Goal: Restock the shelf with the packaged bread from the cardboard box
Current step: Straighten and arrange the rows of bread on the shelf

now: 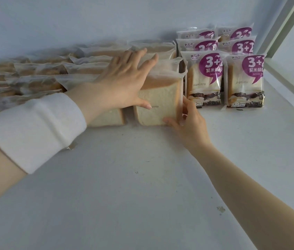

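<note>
- Two hands on one bread pack [159,101], which stands upright on the shelf [142,177], just beside the purple-labelled packs [204,78].
- My left hand [122,82] lies flat, fingers spread over its top; my right hand [189,121] pinches its lower right corner.
- I judge it light and soft, with slippery film: hold the sides, squeeze gently.

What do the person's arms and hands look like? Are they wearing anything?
The left arm wears a wide white cloth cuff, a bit creased, with bare arm on both sides of it. The right arm is bare, no sleeve in view. The left hand and right hand show no gloves, rings or watch.
</note>
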`<state>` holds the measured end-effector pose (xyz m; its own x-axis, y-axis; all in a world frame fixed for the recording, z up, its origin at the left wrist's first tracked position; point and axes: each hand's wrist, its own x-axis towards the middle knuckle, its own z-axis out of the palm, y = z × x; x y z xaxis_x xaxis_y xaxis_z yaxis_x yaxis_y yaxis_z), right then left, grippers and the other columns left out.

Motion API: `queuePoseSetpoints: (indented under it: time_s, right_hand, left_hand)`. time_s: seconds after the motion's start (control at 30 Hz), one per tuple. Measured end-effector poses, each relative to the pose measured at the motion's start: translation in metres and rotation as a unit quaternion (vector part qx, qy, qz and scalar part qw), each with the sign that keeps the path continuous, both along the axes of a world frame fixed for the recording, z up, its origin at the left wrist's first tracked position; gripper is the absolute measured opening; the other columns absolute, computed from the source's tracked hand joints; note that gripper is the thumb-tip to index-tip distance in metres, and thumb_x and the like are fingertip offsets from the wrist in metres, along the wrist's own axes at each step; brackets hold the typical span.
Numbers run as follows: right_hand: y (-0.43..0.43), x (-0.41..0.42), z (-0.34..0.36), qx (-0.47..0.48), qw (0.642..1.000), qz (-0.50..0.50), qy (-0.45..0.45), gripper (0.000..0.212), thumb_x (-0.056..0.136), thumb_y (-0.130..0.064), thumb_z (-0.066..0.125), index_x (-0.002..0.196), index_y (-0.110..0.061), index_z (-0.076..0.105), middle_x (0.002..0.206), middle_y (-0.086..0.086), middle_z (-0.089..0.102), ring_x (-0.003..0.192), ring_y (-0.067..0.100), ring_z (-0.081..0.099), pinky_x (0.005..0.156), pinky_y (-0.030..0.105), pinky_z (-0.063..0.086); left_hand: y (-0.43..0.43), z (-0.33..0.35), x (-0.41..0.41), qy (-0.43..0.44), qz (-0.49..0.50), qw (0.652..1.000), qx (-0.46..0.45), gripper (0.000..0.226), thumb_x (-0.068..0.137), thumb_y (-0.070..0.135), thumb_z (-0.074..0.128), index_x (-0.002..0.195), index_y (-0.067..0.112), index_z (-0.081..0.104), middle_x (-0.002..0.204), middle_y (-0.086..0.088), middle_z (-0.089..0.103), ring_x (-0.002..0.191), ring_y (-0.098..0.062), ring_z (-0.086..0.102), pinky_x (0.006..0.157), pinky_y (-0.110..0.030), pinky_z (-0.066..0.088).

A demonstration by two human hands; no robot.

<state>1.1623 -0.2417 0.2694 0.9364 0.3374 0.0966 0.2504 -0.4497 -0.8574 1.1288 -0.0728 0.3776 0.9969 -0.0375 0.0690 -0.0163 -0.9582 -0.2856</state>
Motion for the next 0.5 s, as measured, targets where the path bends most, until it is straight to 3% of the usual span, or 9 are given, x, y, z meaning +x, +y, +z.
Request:
queuePoseSetpoints:
  time_s: [0.13, 0.23, 0.3, 0.4, 0.5]
  right_hand:
    - [0.004, -0.002, 0.0, -0.067, 0.997, -0.027, -0.028, 0.053, 0.081, -0.031, 0.068, 0.124, -0.006, 0.048, 0.12, 0.01, 0.056, 0.115, 0.027, 0.042, 0.09, 0.031, 0.034]
    - [0.014, 0.004, 0.001, -0.078, 0.995, -0.05, -0.043, 0.044, 0.081, -0.033, 0.068, 0.11, -0.005, 0.052, 0.113, 0.011, 0.058, 0.112, 0.028, 0.043, 0.089, 0.035, 0.035]
    - [0.016, 0.006, 0.002, -0.084, 0.994, -0.049, -0.044, 0.044, 0.082, -0.032, 0.067, 0.112, -0.004, 0.051, 0.114, 0.011, 0.057, 0.112, 0.029, 0.043, 0.089, 0.033, 0.034]
    - [0.009, 0.004, 0.003, -0.07, 0.997, -0.016, -0.031, 0.057, 0.083, -0.029, 0.067, 0.13, -0.006, 0.044, 0.125, 0.01, 0.053, 0.118, 0.028, 0.043, 0.094, 0.031, 0.034]
    - [-0.002, -0.001, -0.001, -0.068, 0.997, 0.001, -0.037, 0.064, 0.08, -0.029, 0.07, 0.134, -0.009, 0.042, 0.128, 0.008, 0.052, 0.118, 0.028, 0.046, 0.1, 0.037, 0.039]
  left_hand:
    - [0.004, -0.001, 0.001, -0.011, -0.001, 1.0, 0.028, 0.105, 0.071, 0.053, 0.069, 0.149, 0.015, 0.009, 0.141, -0.015, 0.033, 0.129, -0.033, 0.032, 0.105, -0.042, 0.028]
    - [0.004, -0.002, 0.006, -0.023, 0.006, 0.999, 0.03, 0.101, 0.071, 0.049, 0.071, 0.148, 0.015, 0.014, 0.134, -0.016, 0.038, 0.123, -0.034, 0.036, 0.101, -0.042, 0.031]
    - [0.005, -0.002, 0.006, -0.019, 0.009, 1.0, 0.022, 0.101, 0.072, 0.049, 0.071, 0.148, 0.015, 0.013, 0.135, -0.016, 0.036, 0.124, -0.034, 0.034, 0.101, -0.042, 0.03]
    - [0.007, -0.001, 0.003, -0.008, 0.015, 1.0, -0.02, 0.102, 0.073, 0.054, 0.067, 0.149, 0.018, 0.009, 0.143, -0.013, 0.029, 0.132, -0.031, 0.026, 0.105, -0.042, 0.026]
    - [0.005, -0.001, -0.002, -0.02, 0.012, 0.999, -0.032, 0.103, 0.072, 0.058, 0.065, 0.149, 0.017, 0.01, 0.148, -0.011, 0.024, 0.135, -0.03, 0.023, 0.108, -0.043, 0.024]
